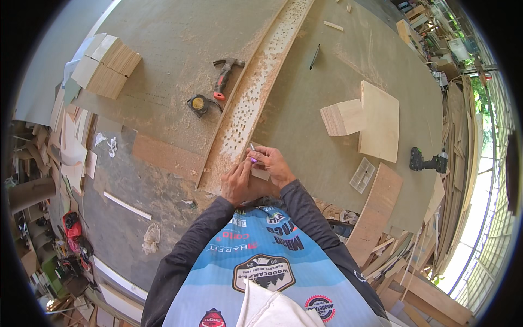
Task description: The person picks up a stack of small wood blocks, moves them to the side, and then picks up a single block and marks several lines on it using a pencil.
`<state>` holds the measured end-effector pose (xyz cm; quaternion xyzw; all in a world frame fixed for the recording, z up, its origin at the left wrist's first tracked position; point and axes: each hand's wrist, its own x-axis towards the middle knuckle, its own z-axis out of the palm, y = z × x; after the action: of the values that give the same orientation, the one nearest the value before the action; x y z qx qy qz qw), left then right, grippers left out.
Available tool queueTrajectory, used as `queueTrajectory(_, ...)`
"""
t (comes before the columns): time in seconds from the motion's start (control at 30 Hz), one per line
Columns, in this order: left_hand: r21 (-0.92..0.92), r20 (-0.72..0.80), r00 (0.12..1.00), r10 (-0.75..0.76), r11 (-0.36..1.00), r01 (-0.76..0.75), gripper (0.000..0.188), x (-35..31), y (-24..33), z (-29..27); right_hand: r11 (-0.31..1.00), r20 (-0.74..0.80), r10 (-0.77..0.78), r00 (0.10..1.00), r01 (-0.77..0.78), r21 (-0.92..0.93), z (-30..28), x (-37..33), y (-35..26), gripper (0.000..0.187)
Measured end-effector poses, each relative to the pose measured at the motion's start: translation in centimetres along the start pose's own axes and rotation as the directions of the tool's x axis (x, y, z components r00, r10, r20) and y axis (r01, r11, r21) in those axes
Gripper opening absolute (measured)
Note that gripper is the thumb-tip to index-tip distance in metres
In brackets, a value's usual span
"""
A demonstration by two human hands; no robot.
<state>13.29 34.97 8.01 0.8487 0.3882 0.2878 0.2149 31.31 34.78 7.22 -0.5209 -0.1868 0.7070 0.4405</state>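
In front of my body, both hands meet over the near end of a long pale board with many small holes [256, 90], edged by raised strips and dusted with shavings. My right hand [275, 168] is closed, pinching a small metal bit with a purple part [254, 159] between thumb and fingers. Beside it, my left hand [236, 182] is curled with its fingertips close to the purple part. Whether those left fingers grip anything is hidden.
Left of the board lie a claw hammer [223, 79] and a tape measure [200, 104]; stacked wood blocks [106, 65] stand farther left. To the right are plywood pieces [379, 120], a clear compartment box [362, 174] and a cordless drill [429, 160].
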Motion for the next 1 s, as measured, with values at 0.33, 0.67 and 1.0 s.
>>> queueTrajectory(0.33, -0.009, 0.020, 0.999, -0.039, 0.999, 0.039, 0.050, 0.0, 0.0, 0.1, 1.000, -0.008, 0.025, 1.000, -0.025, 0.006, -0.1, 0.2, -0.2, 0.032)
queueTrajectory(0.67, 0.023, 0.050, 0.998, -0.034, 0.999, 0.033, 0.051, 0.4, 0.5, -0.6, 0.998, -0.020, 0.049, 0.999, -0.050, -0.042, -0.2, 0.2, -0.8, 0.031)
queueTrajectory(1.0, -0.011, 0.036, 0.998, -0.054, 0.998, 0.054, 0.045, 0.2, 0.5, -0.3, 0.998, -0.014, 0.056, 0.998, -0.057, -0.022, 0.1, -0.3, -1.3, 0.029)
